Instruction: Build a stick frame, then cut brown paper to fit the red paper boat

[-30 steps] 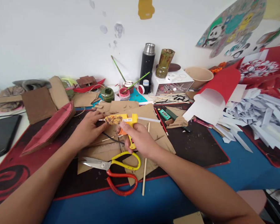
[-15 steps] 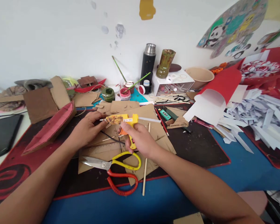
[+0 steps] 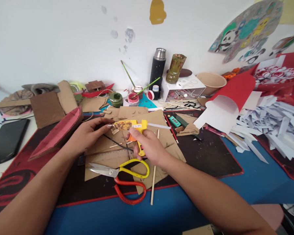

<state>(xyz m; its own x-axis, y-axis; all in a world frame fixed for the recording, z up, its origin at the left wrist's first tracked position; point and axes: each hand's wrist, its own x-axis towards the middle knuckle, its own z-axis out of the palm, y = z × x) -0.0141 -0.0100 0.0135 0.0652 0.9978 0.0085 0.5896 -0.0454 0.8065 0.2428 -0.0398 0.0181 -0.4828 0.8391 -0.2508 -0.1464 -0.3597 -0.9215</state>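
Note:
My right hand [image 3: 147, 143] is wrapped round the handle of a yellow glue gun [image 3: 143, 125], whose nozzle points left and a glue stick sticks out of its back. My left hand [image 3: 91, 132] is beside the nozzle, thumb and fingers pinched together; what they hold is too small to name. Under both hands lie cardboard pieces [image 3: 171, 153]. Scissors [image 3: 111, 172] with yellow and red handles lie open in front of the hands, and a wooden stick [image 3: 153, 186] lies to their right.
At left are a pink-lined cardboard boat [image 3: 57, 133] and a black phone [image 3: 8, 142]. Behind stand paint jars [image 3: 116, 100], a black thermos [image 3: 157, 70] and a white box [image 3: 182, 93]. White paper strips [image 3: 279, 120] are heaped at right.
The view has shifted slightly, so most things appear a little further right. Both hands keep nearly the same pose, with the glue gun still in my right hand.

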